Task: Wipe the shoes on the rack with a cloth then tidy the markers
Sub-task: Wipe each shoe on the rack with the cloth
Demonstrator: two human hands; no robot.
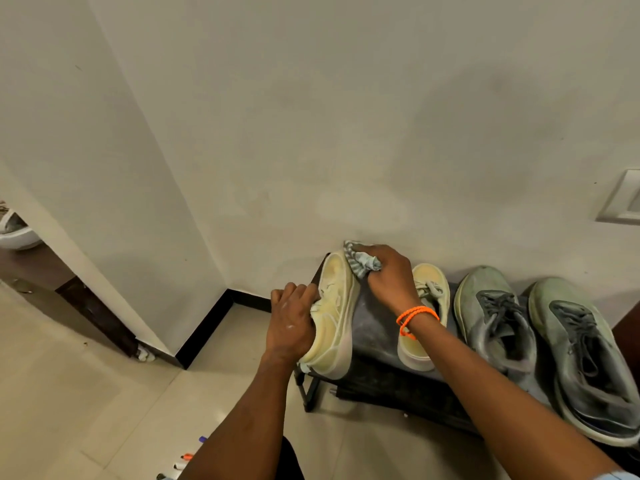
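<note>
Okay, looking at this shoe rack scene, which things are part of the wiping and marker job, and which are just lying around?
Part of the job:
pale yellow sneaker tipped on its side
striped crumpled cloth
second yellow sneaker
grey-green running shoes
black shoe rack
markers on the floor

Just lying about:
white wall switch plate

- The rack (375,327) stands against the wall (311,133), just right of the corner; four shoes sit on its top
- My left hand (292,323) holds the leftmost shoe (336,317), tipped on its side at the rack's left end
- My right hand (388,275) presses the cloth (362,263) on that shoe's far end, by the wall
- Its mate (427,306) sits to the right; then the other pair (550,341), side by side
- Markers (183,462) lie on the floor (86,393), near me, left of my left arm
</note>
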